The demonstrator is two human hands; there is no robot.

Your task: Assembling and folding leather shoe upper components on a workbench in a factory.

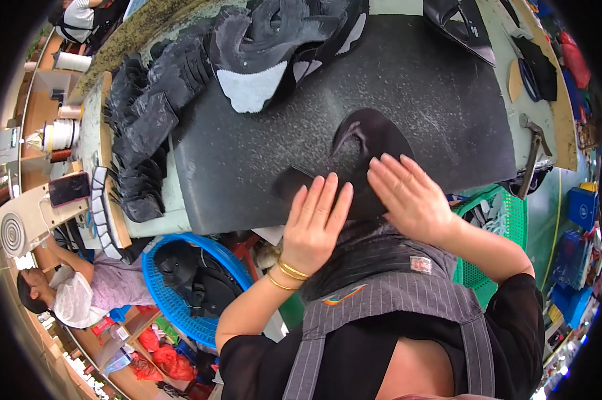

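Observation:
A dark curved shoe-upper piece [383, 133] lies on the black work mat [228, 180] in front of me, its rounded end pointing away. My left hand [314, 223] rests with fingers stretched out over the piece's left part, near its lower edge. Across from it, my right hand [411, 200] lies flat with straight fingers on the right part. Neither hand grips anything. Part of the piece is hidden beneath my fingers. Beyond it sits a pile of black shoe uppers [274, 40], some showing pale grey patches.
Stacked black pieces [158, 117] line the table's left side. A hammer [532, 153] lies at the right edge; another black upper [458, 27] is at the far right. Below the table are a blue basket [156, 293] and a green basket [520, 220]. A person [81, 293] sits at left.

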